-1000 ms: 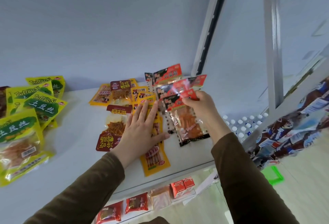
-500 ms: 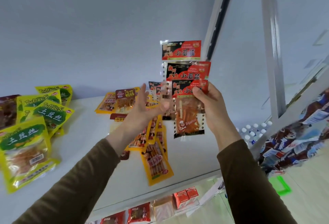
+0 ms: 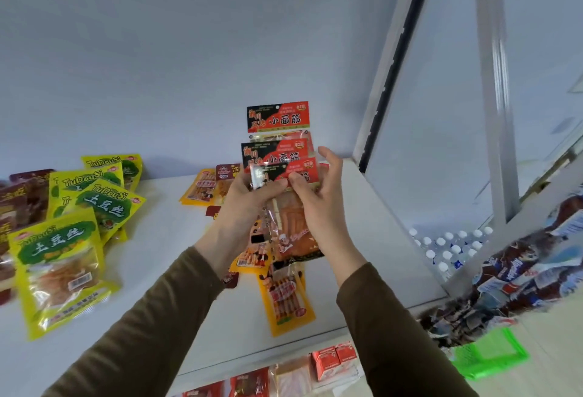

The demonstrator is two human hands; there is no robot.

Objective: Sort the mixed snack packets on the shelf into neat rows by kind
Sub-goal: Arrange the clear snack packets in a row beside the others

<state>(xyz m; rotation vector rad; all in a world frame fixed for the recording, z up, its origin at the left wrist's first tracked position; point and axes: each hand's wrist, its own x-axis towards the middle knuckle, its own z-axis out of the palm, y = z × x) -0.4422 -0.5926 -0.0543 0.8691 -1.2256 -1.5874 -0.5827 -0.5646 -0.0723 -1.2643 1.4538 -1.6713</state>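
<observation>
Both of my hands hold up a fanned stack of three red-and-black gluten-strip packets [image 3: 277, 119] above the white shelf [image 3: 362, 239]. My left hand [image 3: 246, 207] grips the stack's left edge, thumb on the front. My right hand [image 3: 318, 207] pinches the right edge, thumb in front and fingers behind. Below the hands, orange-yellow sausage packets [image 3: 285, 302] lie on the shelf. Yellow-green potato-shred packets [image 3: 56, 258] overlap at the left, and dark red packets [image 3: 19, 204] lie beyond them. More orange packets [image 3: 202, 188] and a maroon one [image 3: 225, 171] sit near the back wall.
A slotted shelf upright [image 3: 388, 59] rises at the right end. Past it, bottled water caps [image 3: 451, 248], a heap of brown-and-blue packets [image 3: 536, 270] and a green basket [image 3: 489, 352] lie below. Red cartons [image 3: 334, 358] stand on the lower shelf.
My right hand lifted the red-and-black packets off the shelf. My left hand left the packets lying on the shelf and came up to grip the stack's left edge.
</observation>
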